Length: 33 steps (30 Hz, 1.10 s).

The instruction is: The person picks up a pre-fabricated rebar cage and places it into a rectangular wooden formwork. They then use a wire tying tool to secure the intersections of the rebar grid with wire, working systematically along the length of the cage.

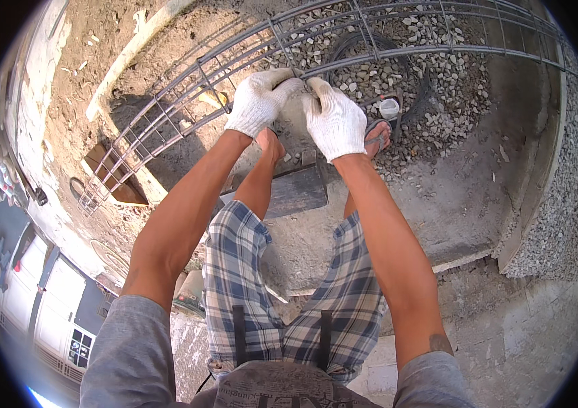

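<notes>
A long rebar cage (pixel 451 49) of thin steel bars and square stirrups curves across the upper part of the head view. My left hand (pixel 258 102), in a white knit glove, is closed against the cage's near bar and hides part of it. Just to its right, my right hand (pixel 333 119), gloved alike, has its thumb and fingers pinched together at the same bar, beside a stirrup joint. The fingertips of both hands almost meet there. Whatever small thing they may pinch is too small to make out.
Beneath the cage lies grey gravel (pixel 449 88) with a coil of dark wire (pixel 428 85). A white cup (pixel 389 108) sits by my right sandalled foot. A pale wooden pole (pixel 132 54) lies at upper left, above a wooden box (pixel 109 173). A low wall (pixel 530 197) edges the right.
</notes>
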Motion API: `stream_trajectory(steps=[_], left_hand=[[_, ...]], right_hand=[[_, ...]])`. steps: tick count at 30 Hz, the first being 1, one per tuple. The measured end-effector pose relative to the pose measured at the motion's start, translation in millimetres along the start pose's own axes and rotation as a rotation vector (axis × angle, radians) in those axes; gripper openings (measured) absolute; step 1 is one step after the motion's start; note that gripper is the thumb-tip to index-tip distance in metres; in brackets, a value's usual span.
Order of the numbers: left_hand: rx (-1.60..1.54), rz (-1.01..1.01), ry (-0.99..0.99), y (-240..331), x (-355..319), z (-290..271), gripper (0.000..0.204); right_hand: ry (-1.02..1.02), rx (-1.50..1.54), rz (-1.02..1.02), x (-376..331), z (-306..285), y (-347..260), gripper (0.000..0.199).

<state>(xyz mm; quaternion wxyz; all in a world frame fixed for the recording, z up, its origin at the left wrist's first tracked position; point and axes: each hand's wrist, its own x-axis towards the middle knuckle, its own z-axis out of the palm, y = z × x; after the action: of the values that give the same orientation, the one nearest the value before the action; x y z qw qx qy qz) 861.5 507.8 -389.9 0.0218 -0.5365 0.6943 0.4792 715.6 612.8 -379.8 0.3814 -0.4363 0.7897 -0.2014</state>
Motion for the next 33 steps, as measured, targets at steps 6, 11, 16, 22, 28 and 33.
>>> stream_trajectory(steps=[6,11,16,22,28,33], left_hand=[[-0.036,0.113,-0.141,6.7,13.1,-14.2,0.029],[-0.132,0.116,-0.226,4.6,14.0,-21.0,0.03],[-0.27,-0.069,-0.351,5.2,23.1,-23.0,0.038],[-0.123,0.223,-0.242,-7.6,21.4,-21.1,0.032],[0.048,0.314,-0.054,0.2,5.6,-15.0,0.027],[0.053,0.365,0.036,-6.9,4.1,-5.7,0.027]], right_hand=[[0.203,-0.091,-0.116,5.5,14.0,6.7,0.013],[0.302,-0.173,-0.188,2.2,19.8,1.4,0.011],[0.356,-0.138,-0.197,0.0,26.1,4.0,0.014],[0.305,-0.222,-0.263,-0.1,15.2,5.4,0.011],[0.301,-0.21,-0.323,-8.9,16.7,10.2,0.012],[0.375,-0.068,-0.389,-17.6,2.4,24.7,0.021]])
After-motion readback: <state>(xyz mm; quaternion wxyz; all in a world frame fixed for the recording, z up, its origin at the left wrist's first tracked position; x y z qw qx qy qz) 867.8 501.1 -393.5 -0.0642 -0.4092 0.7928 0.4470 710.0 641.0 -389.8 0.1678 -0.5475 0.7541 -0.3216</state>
